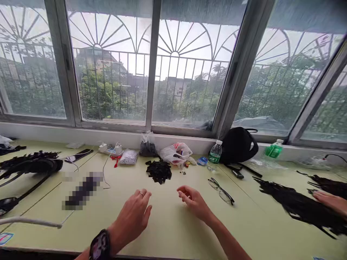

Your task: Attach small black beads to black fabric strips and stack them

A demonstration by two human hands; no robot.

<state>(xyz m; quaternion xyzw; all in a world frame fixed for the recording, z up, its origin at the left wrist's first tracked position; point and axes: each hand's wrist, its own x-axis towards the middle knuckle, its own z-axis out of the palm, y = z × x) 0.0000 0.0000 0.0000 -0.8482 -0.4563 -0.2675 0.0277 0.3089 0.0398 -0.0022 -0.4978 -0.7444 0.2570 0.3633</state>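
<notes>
My left hand (134, 211), with a ring on a finger and a watch (100, 245) on its wrist, is held over the pale green table (165, 231). Its fingers bend slightly, the thumb stands apart, and nothing shows in it. Facing it across a gap, my right hand (193, 203) has loosely curved fingers and a separate thumb, and it too holds nothing I can see. Just beyond both hands lies a loose pile of small black pieces (159, 171). A pair of glasses (221, 191) rests to the right of my right hand.
Along the window side stand a bag of dark pieces (148, 146), a white plastic bag (173, 153), a water bottle (215, 157) and a black backpack (237, 146). Black strips (295, 200) lie at right, near another person's hand (332, 202). A power strip (111, 149) and cables are at left.
</notes>
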